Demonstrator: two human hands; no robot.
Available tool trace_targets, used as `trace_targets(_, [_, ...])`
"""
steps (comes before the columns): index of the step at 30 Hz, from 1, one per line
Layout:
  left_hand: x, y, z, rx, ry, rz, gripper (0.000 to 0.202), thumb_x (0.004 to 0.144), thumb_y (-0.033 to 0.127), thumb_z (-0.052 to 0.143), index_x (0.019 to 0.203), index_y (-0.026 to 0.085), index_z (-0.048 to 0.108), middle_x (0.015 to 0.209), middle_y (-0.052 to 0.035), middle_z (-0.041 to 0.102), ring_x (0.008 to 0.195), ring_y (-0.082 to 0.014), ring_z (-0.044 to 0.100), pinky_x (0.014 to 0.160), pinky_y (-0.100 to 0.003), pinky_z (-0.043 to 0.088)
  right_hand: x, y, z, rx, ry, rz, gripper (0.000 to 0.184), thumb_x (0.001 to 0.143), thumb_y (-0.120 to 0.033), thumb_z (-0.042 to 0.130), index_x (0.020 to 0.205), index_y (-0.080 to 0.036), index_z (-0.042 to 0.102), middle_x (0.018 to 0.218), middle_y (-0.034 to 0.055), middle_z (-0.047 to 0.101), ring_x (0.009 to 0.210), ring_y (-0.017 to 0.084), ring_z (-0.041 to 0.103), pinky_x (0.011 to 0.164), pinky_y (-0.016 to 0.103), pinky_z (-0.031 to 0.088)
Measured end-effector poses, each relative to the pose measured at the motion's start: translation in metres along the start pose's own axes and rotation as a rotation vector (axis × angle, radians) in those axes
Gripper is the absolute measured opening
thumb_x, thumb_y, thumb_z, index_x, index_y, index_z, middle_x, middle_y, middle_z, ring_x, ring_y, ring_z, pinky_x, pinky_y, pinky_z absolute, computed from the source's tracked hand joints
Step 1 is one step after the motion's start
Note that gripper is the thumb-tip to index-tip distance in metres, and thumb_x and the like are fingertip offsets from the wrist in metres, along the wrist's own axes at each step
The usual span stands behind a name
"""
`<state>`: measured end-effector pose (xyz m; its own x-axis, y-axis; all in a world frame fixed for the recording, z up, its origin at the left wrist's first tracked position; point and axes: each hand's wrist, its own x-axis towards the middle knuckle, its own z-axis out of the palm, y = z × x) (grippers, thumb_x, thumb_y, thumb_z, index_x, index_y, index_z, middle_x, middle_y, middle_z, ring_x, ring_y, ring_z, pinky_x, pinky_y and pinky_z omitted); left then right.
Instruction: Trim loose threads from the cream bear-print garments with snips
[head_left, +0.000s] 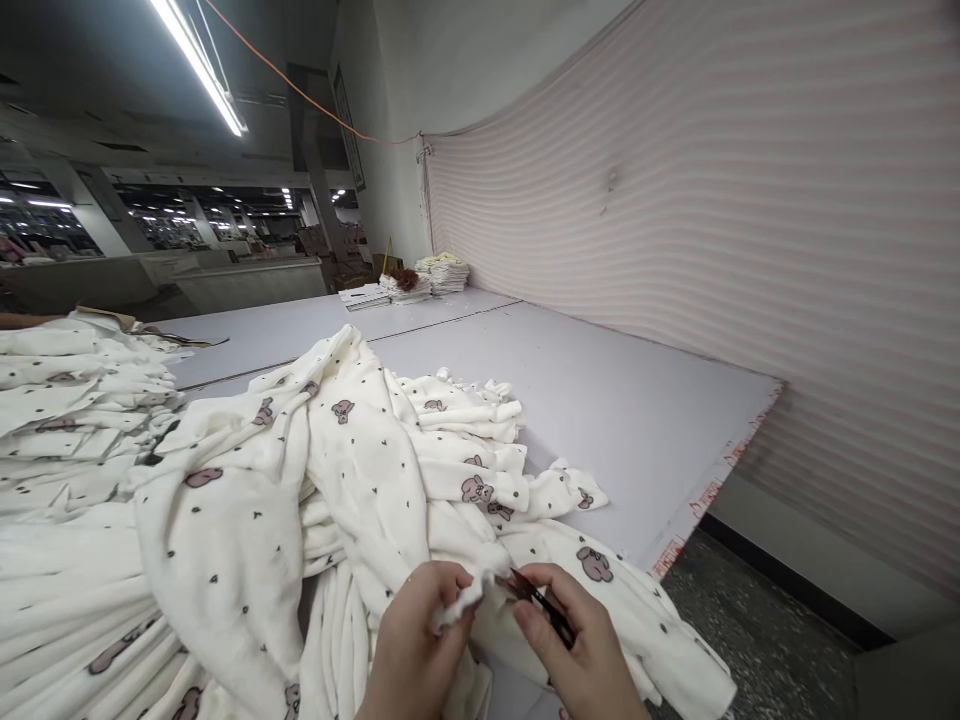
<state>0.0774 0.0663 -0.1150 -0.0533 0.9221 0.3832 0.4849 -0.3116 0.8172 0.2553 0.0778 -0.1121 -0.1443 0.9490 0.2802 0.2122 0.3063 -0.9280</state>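
My left hand point(420, 635) pinches the gathered edge of a white fleece garment point(367, 470) printed with brown animal figures and small dark marks. In my right hand point(574, 640) is a pair of small dark thread snips point(551, 612). Their tips meet the bunched cloth edge just right of my left fingers; whether the blades are closed I cannot tell. The garment spreads over the table in front of me, one part reaching right below my right hand. Beneath and beside it lie more folded pieces of the same fabric.
A large stack of matching white cloth point(75, 400) covers the left side. Smaller piles of folded fabric point(442, 272) stand at the table's far end. The pale table point(600, 390) has a taped right edge, with dark floor beyond. Striped sheeting point(675, 220) lines the right wall.
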Motion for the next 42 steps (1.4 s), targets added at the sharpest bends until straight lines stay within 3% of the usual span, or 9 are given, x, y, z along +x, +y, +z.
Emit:
trace_targets(2, [0.004,0.006,-0.001,-0.241,-0.056,-0.295,0.014,0.080,0.034,0.063,0.081,0.021,0.059,0.071,0.0009,0.062,0.065,-0.0167,0.057,0.058,-0.023,0.043,0.003,0.003,0.010,0.168,0.036,-0.015,0.025,0.084,-0.043,0.062,0.098,-0.023,0.063,0.102,0.0075,0.068,0.099,0.023,0.064,0.080,0.027,0.053])
trace_targets(5, [0.010,0.014,-0.006,-0.470,-0.135,-0.464,0.028,0.076,0.046,0.066,0.086,0.019,0.065,0.071,0.0014,0.063,0.071,-0.0179,0.058,0.065,-0.024,0.045,0.012,0.003,0.025,0.216,-0.002,-0.033,0.025,0.082,-0.037,0.065,0.103,-0.022,0.064,0.107,0.0076,0.065,0.100,0.021,0.062,0.079,0.025,0.053])
trace_targets(11, [0.012,0.019,-0.017,-0.501,-0.223,-0.536,0.033,0.075,0.047,0.067,0.094,0.020,0.065,0.081,-0.0008,0.067,0.078,-0.0191,0.060,0.071,-0.027,0.047,0.024,0.000,0.038,0.061,-0.039,-0.061,0.020,0.092,-0.032,0.051,0.080,-0.019,0.062,0.070,0.0006,0.062,0.065,0.015,0.058,0.060,0.021,0.046])
trace_targets(15, [0.012,0.018,-0.018,-0.378,-0.203,-0.500,0.031,0.074,0.046,0.068,0.088,0.019,0.068,0.085,-0.0019,0.068,0.085,-0.0209,0.059,0.077,-0.027,0.046,0.023,-0.001,0.042,0.031,0.004,-0.068,0.019,0.092,-0.033,0.048,0.086,-0.019,0.058,0.069,0.0004,0.062,0.061,0.014,0.058,0.057,0.020,0.045])
trace_targets(22, [0.009,0.009,-0.013,-0.584,-0.132,-0.648,0.036,0.073,0.051,0.068,0.087,0.019,0.059,0.072,0.0005,0.064,0.065,-0.0159,0.057,0.060,-0.025,0.045,0.014,-0.005,0.025,0.003,-0.048,0.033,0.025,0.083,-0.038,0.061,0.099,-0.021,0.069,0.089,0.0071,0.070,0.084,0.022,0.066,0.074,0.028,0.052])
trace_targets(34, [0.020,0.021,-0.015,-0.223,-0.354,-0.410,0.019,0.080,0.037,0.057,0.080,0.018,0.062,0.073,-0.0007,0.059,0.069,-0.0161,0.051,0.062,-0.023,0.042,0.024,-0.007,0.015,0.114,-0.273,0.174,0.019,0.081,-0.031,0.063,0.071,-0.019,0.074,0.069,0.0024,0.069,0.072,0.021,0.064,0.066,0.026,0.049])
trace_targets(37, [0.023,0.018,-0.016,-0.103,-0.273,-0.321,0.022,0.085,0.040,0.052,0.080,0.019,0.058,0.066,0.0018,0.051,0.059,-0.0137,0.044,0.054,-0.022,0.037,0.038,0.014,0.009,0.059,-0.151,0.208,0.024,0.085,-0.036,0.058,0.087,-0.019,0.074,0.078,0.0046,0.070,0.082,0.023,0.065,0.076,0.031,0.050])
trace_targets(40, [0.033,0.011,-0.017,-0.142,-0.116,-0.197,0.022,0.089,0.041,0.048,0.085,0.020,0.055,0.076,-0.0004,0.053,0.068,-0.0159,0.049,0.064,-0.024,0.042,0.068,0.043,0.002,-0.336,0.078,0.143,0.040,0.084,-0.031,0.057,0.123,-0.023,0.060,0.112,0.0111,0.061,0.091,0.028,0.062,0.076,0.040,0.049])
trace_targets(42, [0.043,0.005,-0.017,-0.257,-0.078,-0.220,0.023,0.090,0.042,0.046,0.087,0.021,0.053,0.079,-0.0010,0.054,0.073,-0.0170,0.053,0.069,-0.026,0.044,0.087,0.058,-0.001,-0.418,0.073,0.101,0.034,0.082,-0.022,0.054,0.114,-0.025,0.065,0.124,0.0116,0.054,0.088,0.028,0.063,0.073,0.042,0.048])
